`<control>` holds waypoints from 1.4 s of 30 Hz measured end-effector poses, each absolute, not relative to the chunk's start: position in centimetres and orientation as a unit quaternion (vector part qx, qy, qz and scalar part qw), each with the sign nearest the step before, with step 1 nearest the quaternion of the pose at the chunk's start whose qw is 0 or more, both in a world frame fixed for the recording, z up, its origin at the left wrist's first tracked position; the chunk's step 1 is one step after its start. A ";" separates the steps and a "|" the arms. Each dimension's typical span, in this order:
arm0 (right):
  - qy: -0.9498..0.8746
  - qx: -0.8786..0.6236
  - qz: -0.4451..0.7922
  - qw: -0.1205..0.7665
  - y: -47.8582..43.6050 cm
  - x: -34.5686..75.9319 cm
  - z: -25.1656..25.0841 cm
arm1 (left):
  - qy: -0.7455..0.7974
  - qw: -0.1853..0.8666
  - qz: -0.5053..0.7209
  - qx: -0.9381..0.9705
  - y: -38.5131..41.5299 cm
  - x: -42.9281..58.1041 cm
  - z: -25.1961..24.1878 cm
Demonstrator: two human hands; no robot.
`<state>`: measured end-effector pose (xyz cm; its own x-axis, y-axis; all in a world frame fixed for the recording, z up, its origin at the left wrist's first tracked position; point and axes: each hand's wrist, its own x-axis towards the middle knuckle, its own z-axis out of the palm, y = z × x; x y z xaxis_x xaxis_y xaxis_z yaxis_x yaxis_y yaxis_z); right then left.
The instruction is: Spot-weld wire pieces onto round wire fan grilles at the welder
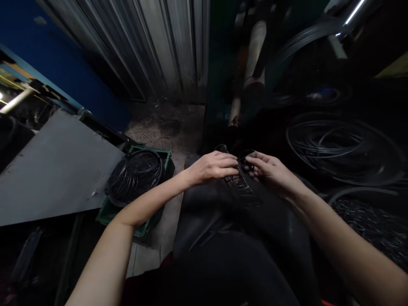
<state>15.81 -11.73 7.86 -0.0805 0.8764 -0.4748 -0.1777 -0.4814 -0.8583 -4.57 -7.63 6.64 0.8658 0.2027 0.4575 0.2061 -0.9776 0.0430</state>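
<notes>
Both of my hands meet over my lap, above a dark apron. My left hand [214, 166] has its fingers curled onto a small black wire piece [238, 182] with looped ends. My right hand [267, 168] pinches the same wire piece from the right side, at one of its loops. The wire piece rests against my dark-clad knee and part of it is lost in shadow.
A green crate [152, 154] holding black wire rings [136, 173] stands on the floor to my left. A grey metal sheet [54, 165] leans further left. Large black wire coils [338, 146] lie at right. A corrugated metal wall [153, 46] rises ahead.
</notes>
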 end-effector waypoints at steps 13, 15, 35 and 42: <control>-0.373 -0.508 0.710 0.315 -13.2 15.4 8.6 | -0.096 0.076 -0.371 -0.921 -11.0 -5.2 5.8; -0.391 -0.498 0.709 0.311 -13.3 15.3 8.5 | -0.095 0.080 -0.366 -0.922 -11.2 -5.1 6.1; -0.301 -0.521 0.724 0.339 -15.6 13.6 7.3 | -0.115 0.060 -0.167 -0.977 -13.4 -4.0 7.4; -0.214 -0.628 0.559 0.497 -14.4 21.5 10.3 | -0.108 -0.009 -0.114 -0.988 -15.4 -7.8 8.8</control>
